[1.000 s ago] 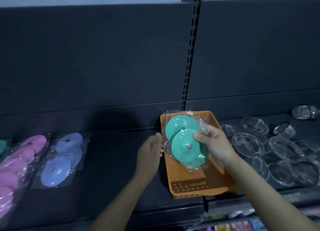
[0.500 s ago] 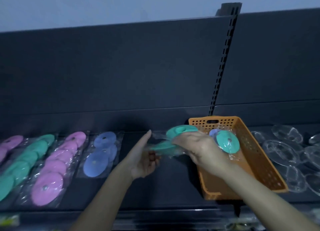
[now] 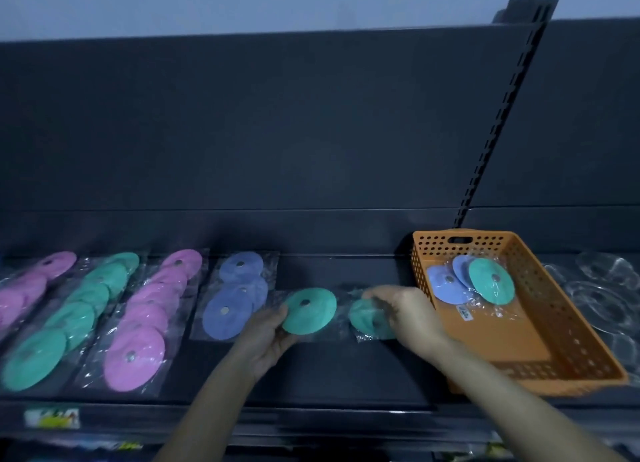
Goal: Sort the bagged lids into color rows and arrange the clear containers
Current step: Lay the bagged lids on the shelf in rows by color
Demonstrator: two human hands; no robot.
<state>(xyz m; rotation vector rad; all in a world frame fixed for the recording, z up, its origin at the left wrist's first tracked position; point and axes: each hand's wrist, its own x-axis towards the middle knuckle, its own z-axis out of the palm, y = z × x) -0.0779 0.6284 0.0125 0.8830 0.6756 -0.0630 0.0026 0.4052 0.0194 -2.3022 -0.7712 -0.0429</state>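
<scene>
Green bagged lids (image 3: 308, 311) gripped endwise by left hand (image 3: 266, 337) and right hand (image 3: 408, 316), outstretched above shelf (image 3: 346, 375).

Bagged lid rows (image 3: 149, 316) left on dark shelf (image 3: 329, 368); orange perforated plastic basket (image 3: 502, 347) right, bagged lids (image 3: 471, 283) inside; clear containers (image 3: 602, 302) rightmost

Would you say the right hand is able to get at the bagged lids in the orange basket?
Probably yes, once free: the right hand holds the green-lid bag just beside the orange basket, whose open top leaves the bagged lids inside uncovered.
</scene>
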